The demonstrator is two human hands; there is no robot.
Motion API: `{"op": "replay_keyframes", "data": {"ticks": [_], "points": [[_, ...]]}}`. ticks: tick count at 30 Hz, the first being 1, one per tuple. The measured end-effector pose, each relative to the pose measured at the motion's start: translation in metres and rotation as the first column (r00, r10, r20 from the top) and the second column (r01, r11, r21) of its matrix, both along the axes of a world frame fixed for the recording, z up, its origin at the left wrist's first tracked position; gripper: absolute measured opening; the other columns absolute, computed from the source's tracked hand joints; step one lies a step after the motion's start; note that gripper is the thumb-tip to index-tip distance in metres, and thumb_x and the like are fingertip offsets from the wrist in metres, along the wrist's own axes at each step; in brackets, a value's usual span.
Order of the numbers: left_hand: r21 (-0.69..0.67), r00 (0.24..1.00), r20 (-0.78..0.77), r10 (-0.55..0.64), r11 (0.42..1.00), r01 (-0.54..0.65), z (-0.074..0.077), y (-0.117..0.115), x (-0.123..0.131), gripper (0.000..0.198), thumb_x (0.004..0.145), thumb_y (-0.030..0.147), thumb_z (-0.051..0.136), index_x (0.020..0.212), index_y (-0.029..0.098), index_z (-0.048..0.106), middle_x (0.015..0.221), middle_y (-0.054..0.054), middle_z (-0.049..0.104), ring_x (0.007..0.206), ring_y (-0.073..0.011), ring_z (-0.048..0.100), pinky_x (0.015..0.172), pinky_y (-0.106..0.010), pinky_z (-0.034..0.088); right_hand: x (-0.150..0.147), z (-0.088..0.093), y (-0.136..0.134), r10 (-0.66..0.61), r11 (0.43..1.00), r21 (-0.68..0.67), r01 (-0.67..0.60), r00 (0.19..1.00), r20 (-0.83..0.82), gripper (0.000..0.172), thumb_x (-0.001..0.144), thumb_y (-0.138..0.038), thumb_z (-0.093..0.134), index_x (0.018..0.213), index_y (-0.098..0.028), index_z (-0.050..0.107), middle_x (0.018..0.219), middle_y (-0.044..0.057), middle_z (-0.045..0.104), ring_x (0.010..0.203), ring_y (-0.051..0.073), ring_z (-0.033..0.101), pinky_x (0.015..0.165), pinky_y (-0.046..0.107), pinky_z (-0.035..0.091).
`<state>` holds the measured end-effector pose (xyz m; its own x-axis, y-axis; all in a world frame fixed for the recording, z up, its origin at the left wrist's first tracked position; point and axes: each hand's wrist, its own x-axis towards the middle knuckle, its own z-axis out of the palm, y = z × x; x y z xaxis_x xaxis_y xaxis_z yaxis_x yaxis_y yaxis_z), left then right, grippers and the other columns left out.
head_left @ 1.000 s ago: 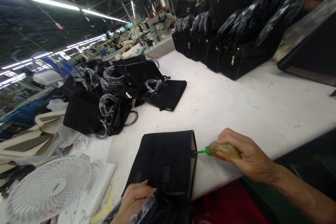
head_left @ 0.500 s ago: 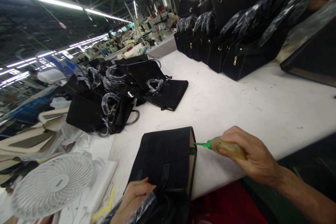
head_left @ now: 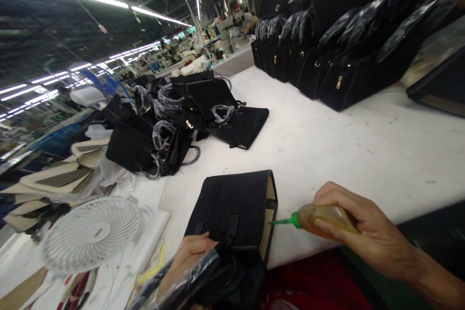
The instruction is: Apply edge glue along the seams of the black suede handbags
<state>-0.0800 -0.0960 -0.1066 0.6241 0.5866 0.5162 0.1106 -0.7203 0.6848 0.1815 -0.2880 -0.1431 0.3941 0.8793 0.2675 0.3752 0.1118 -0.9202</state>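
A black suede handbag (head_left: pixel 232 206) lies flat on the white table (head_left: pixel 327 155) in front of me, its tan inner edge facing right. My right hand (head_left: pixel 363 232) is closed round a small squeeze bottle (head_left: pixel 323 217) of amber liquid; its green nozzle touches the bag's tan edge. My left hand (head_left: pixel 189 259) presses down on the bag's near end beside a plastic-wrapped handle (head_left: pixel 189 281), fingers curled.
A pile of black handbags (head_left: pixel 174 121) with wrapped handles lies at the left. A row of upright black bags (head_left: pixel 327 58) lines the far right. A white desk fan (head_left: pixel 90 232) and tan panels (head_left: pixel 54 174) sit at the near left.
The bottle's nozzle has moved along the bag's tan edge, ending nearer to me. The view has shifted to the left, so everything sits further right in frame.
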Motion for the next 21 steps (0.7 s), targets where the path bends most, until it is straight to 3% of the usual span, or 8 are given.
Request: {"op": "replay_keyframes", "data": {"ticks": [2,6,10,14,18,21], "points": [[0.023,1.000,0.008,-0.007,1.000,0.007,-0.001,0.003,0.000,0.023,0.096,0.037,0.064,0.079,0.025,0.075,0.078,0.001,0.070,0.081,-0.0165,0.065,0.090,-0.026,0.056,-0.001,0.002,0.000,-0.032,0.999,0.007,0.031,0.999,0.041,0.009,0.100,-0.029,0.058,0.095,-0.024,0.062,0.086,0.001,0.059,0.072,0.015,0.057,0.063,0.029,0.045],[-0.006,0.999,-0.044,0.007,1.000,-0.007,0.001,0.001,-0.001,0.023,0.094,0.039,0.065,0.078,0.025,0.075,0.077,0.000,0.070,0.083,-0.0185,0.065,0.092,-0.028,0.056,-0.003,0.005,0.001,0.110,0.993,-0.052,-0.110,0.994,-0.009,0.010,0.101,-0.027,0.056,0.093,-0.024,0.060,0.087,0.000,0.059,0.073,0.013,0.058,0.064,0.028,0.047],[-0.141,0.996,-0.061,0.066,0.987,-0.074,0.012,-0.014,0.006,0.029,0.093,0.043,0.060,0.076,0.025,0.074,0.081,-0.003,0.069,0.084,-0.0210,0.062,0.100,-0.034,0.051,-0.004,0.009,0.003,-0.001,0.999,-0.043,0.005,0.994,0.110,0.012,0.101,-0.026,0.056,0.091,-0.023,0.060,0.082,-0.001,0.056,0.069,0.012,0.055,0.061,0.028,0.044],[-0.267,0.993,-0.086,0.083,0.958,-0.103,0.024,-0.026,0.013,0.032,0.091,0.048,0.061,0.073,0.026,0.075,0.081,-0.003,0.068,0.089,-0.0227,0.060,0.105,-0.034,0.046,-0.005,0.013,0.003,0.143,0.986,-0.092,-0.140,0.989,0.029,0.014,0.102,-0.026,0.054,0.090,-0.023,0.060,0.084,-0.001,0.058,0.071,0.012,0.057,0.063,0.027,0.046],[-0.332,0.992,-0.107,0.070,0.938,-0.102,0.026,-0.024,0.011,0.028,0.091,0.047,0.063,0.081,0.027,0.078,0.086,-0.005,0.070,0.100,-0.0258,0.061,0.105,-0.035,0.046,-0.005,0.014,0.004,0.012,0.996,-0.093,0.000,0.992,0.129,0.014,0.102,-0.027,0.055,0.090,-0.022,0.060,0.082,-0.001,0.056,0.069,0.013,0.055,0.061,0.028,0.043],[-0.330,0.990,-0.134,0.041,0.940,-0.084,0.023,-0.020,0.005,0.032,0.095,0.047,0.057,0.084,0.026,0.078,0.089,-0.007,0.071,0.101,-0.0265,0.061,0.109,-0.037,0.044,-0.006,0.016,0.003,0.144,0.982,-0.127,-0.140,0.989,0.023,0.017,0.103,-0.029,0.053,0.089,-0.023,0.060,0.084,-0.001,0.057,0.070,0.012,0.056,0.062,0.027,0.045]]}}
